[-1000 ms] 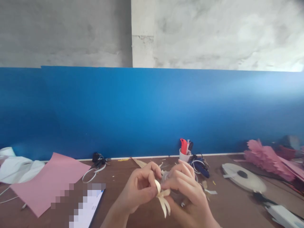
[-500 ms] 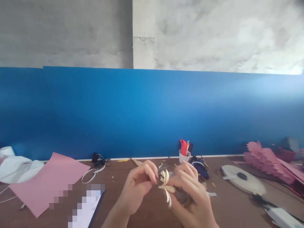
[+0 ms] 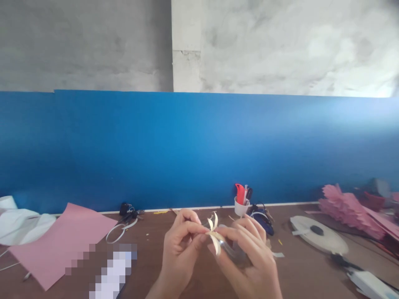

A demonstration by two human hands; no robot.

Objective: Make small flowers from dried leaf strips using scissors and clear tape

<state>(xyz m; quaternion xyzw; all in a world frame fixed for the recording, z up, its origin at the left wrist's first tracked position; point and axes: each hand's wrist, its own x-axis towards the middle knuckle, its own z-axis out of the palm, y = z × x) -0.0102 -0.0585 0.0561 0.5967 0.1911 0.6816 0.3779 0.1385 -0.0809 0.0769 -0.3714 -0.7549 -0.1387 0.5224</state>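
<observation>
Between my hands is a small cream paper piece (image 3: 214, 236) with several curled strips spreading up and down. My left hand (image 3: 183, 249) pinches its left side with thumb and forefinger. My right hand (image 3: 252, 253) grips it from the right, the fingers closed around it. A shiny metallic object (image 3: 228, 248), blurred and partly hidden, shows beneath my right fingers; I cannot make out what it is.
On the brown table (image 3: 149, 257) lie a pink sheet (image 3: 67, 241), a white reel (image 3: 330, 238) and pink pleated paper (image 3: 346, 211). A white cup (image 3: 241, 207) of pens and keys (image 3: 129, 211) stand near the blue partition (image 3: 187, 149).
My left hand has moved right and now pinches the cream piece. The curled strips have turned and spread differently between my fingers.
</observation>
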